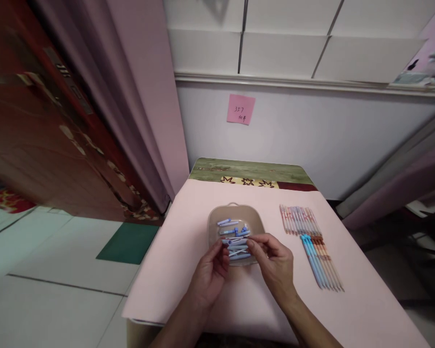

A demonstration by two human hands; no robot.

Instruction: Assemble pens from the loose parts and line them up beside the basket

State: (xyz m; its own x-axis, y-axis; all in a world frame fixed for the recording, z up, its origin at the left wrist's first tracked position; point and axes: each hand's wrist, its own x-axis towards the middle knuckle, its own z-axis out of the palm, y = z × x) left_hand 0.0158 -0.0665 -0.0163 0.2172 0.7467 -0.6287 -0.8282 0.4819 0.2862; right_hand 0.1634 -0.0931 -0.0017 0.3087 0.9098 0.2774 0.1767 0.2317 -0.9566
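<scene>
Over the near part of a beige plastic basin [212,217], my two hands are close together. Between thumb and fingers, my left hand [212,268] pinches a short light-blue pen barrel piece [226,241]. Just to its right, my right hand [275,261] is closed in a pinch on a slim pen part, mostly hidden by the fingertips. Inside the basin lie several loose blue pen parts [238,252], with darker blue clip pieces [235,231] farther back. Whether the two held pieces touch is too small to tell.
Right of the basin, a row of pale patterned pens [300,220] lies on the pink-covered table [174,256]. Nearer me are blue pens [314,263] and brown-topped pens [328,263], side by side. A pink note [241,109] is stuck to the wall behind.
</scene>
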